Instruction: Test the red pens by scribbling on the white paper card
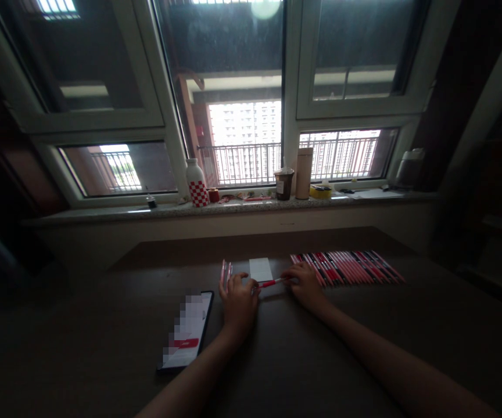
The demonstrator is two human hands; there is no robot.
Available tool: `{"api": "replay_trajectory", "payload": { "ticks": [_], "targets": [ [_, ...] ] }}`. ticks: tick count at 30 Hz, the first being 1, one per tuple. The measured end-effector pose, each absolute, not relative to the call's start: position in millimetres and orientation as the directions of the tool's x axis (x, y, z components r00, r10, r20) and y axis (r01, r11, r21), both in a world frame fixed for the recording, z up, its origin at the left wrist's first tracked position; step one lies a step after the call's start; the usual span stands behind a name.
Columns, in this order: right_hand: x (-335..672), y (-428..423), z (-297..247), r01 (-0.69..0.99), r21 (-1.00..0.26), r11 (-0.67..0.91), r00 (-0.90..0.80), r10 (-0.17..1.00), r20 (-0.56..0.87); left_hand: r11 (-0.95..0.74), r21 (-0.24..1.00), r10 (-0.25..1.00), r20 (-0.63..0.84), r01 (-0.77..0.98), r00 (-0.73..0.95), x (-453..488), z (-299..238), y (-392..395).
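A red and clear pen (268, 283) lies level between my hands, just over the dark table. My left hand (239, 305) is closed at its left end, thumb and finger pinching it. The right end is between the fingers of my right hand (307, 287), also closed; the fingertips are small and dim. Behind the pen is a white square pad or card (260, 269). Two slim pink pens (223, 270) stick out beyond my left fingers, partly hidden by them. Beside my right hand a long row of pink, red and black pens (353, 268) lies side by side.
A phone or tablet (190, 334) with a lit screen lies left of my left forearm. Past the far edge of the table (115, 313), the windowsill bears a red-checked bottle (197, 186), a dark drink cup (283, 184), a tan cylinder (304, 174) and a yellow item (321, 192).
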State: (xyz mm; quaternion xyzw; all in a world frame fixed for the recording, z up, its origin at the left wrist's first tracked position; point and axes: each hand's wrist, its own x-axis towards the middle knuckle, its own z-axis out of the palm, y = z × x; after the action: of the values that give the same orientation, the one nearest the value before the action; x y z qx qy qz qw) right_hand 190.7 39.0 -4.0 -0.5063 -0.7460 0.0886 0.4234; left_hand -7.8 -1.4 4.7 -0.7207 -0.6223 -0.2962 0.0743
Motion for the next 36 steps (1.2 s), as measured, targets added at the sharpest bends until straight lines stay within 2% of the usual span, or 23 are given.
{"api": "replay_trajectory", "payload": {
  "ticks": [17, 36],
  "targets": [
    [194.4, 42.6, -8.4, 0.733, -0.560, 0.386, -0.006, 0.827, 0.562, -0.037, 0.200, 0.861, 0.504, 0.979, -0.070, -6.7, 5.7, -2.6],
    [198.0, 44.9, -11.8, 0.829, -0.499, 0.250, 0.108, 0.805, 0.584, 0.036, 0.159, 0.861, 0.496, 0.987, -0.112, -5.4, 8.4, -0.8]
  ]
}}
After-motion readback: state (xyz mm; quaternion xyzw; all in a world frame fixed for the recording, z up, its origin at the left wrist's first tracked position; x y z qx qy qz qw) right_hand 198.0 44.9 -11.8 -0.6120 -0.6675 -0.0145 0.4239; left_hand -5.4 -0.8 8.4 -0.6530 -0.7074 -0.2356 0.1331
